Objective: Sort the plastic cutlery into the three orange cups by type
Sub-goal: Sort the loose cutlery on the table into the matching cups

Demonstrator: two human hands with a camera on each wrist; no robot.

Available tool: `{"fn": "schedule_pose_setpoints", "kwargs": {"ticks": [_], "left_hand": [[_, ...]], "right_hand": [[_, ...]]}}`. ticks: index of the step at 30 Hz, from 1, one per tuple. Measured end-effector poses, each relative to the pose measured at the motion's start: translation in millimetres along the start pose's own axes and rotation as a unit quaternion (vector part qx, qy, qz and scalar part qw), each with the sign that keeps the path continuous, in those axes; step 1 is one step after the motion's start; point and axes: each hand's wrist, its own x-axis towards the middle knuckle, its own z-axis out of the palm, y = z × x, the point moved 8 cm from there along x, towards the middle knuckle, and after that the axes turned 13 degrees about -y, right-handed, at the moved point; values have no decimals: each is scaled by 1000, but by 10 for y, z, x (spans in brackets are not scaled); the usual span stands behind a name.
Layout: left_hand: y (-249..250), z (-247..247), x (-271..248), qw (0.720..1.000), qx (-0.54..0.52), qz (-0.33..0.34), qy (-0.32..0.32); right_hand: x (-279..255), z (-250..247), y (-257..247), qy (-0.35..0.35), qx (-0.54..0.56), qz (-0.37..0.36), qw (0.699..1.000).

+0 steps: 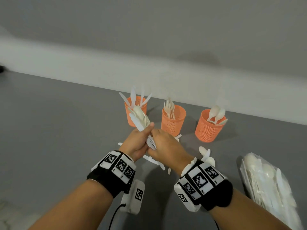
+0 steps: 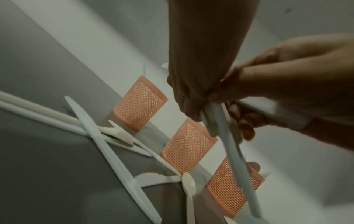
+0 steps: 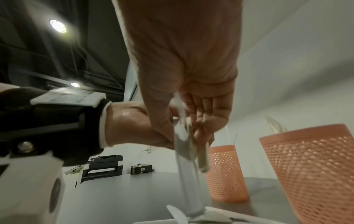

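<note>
Bundle of mixed white cutlery (image 1: pixel 141 120) held at frame centre, above grey table (image 1: pixel 49 122), in front of left cup. Left hand (image 1: pixel 137 141) clamped round bundle. Right hand (image 1: pixel 167 146) touching left, fingers pinching bundle's lower ends. Three orange cups in row behind: left cup (image 1: pixel 135 112) holds knives, middle cup (image 1: pixel 172 120) forks, right cup (image 1: pixel 210 127) spoons. Loose cutlery (image 1: pixel 156 161) on table under hands. Clear bag of cutlery (image 1: pixel 265 180) at lower right.
</note>
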Motion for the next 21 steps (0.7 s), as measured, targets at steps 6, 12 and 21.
{"fn": "schedule_pose_setpoints", "kwargs": {"ticks": [6, 12, 21], "left_hand": [[96, 8, 68, 998, 0, 1, -61], [179, -110, 71, 995, -11, -4, -99], [293, -485, 77, 997, 65, 4, -40]], "right_hand": [[134, 75, 22, 11, 30, 35, 999], [237, 11, 10, 48, 137, 63, 987], [390, 185, -120, 52, 221, 63, 972]]}}
